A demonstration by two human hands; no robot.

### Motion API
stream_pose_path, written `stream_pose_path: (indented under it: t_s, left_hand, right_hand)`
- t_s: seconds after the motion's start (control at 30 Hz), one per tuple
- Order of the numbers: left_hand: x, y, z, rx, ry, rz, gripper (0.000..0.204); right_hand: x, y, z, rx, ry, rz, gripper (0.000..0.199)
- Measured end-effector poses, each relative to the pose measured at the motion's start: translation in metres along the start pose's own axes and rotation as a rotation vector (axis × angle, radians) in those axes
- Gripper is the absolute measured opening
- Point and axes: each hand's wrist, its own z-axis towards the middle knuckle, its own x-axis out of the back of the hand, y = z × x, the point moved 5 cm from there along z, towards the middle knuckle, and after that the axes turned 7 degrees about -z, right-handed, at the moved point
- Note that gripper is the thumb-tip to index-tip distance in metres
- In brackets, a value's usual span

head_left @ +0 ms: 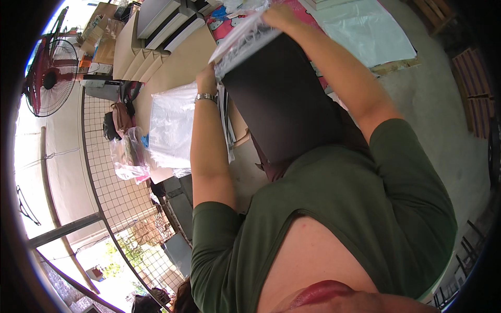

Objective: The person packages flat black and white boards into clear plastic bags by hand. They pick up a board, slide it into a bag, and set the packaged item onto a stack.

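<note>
Here my right hand (279, 15) grips the clear plastic sleeve (242, 39) at the dark flat board's (282, 99) top, toward one o'clock, while my left hand (207, 78) clasps its eleven-o'clock edge, the board's long axis running from twelve down to six against my chest.

A red standing fan (49, 78) stands beside a wire grid fence (112, 198).
</note>
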Motion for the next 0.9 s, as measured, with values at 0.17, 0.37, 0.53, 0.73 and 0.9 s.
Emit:
stream_pose_path:
  t_s: [0.17,0.37,0.53,0.73,0.9]
  left_hand:
    - [0.013,0.054,-0.031,0.17,0.001,-0.262,0.034]
    - [0.027,-0.013,-0.025,0.55,0.124,-0.327,0.031]
    - [0.037,-0.087,-0.017,0.46,0.185,-0.173,0.041]
    - [0.023,-0.075,0.0,0.358,0.109,0.094,0.052]
    - [0.037,-0.023,-0.043,0.454,0.112,-0.106,0.051]
  right_hand:
    - [0.049,-0.001,0.016,-0.47,-0.389,0.539,0.027]
    - [-0.025,-0.017,0.008,-0.49,-0.535,0.708,0.021]
    - [-0.114,-0.033,-0.052,-0.569,-0.729,0.824,0.024]
    - [-0.121,-0.023,-0.062,-0.719,-0.54,0.82,0.037]
    - [-0.048,-0.03,-0.031,-0.475,-0.515,0.843,0.04]
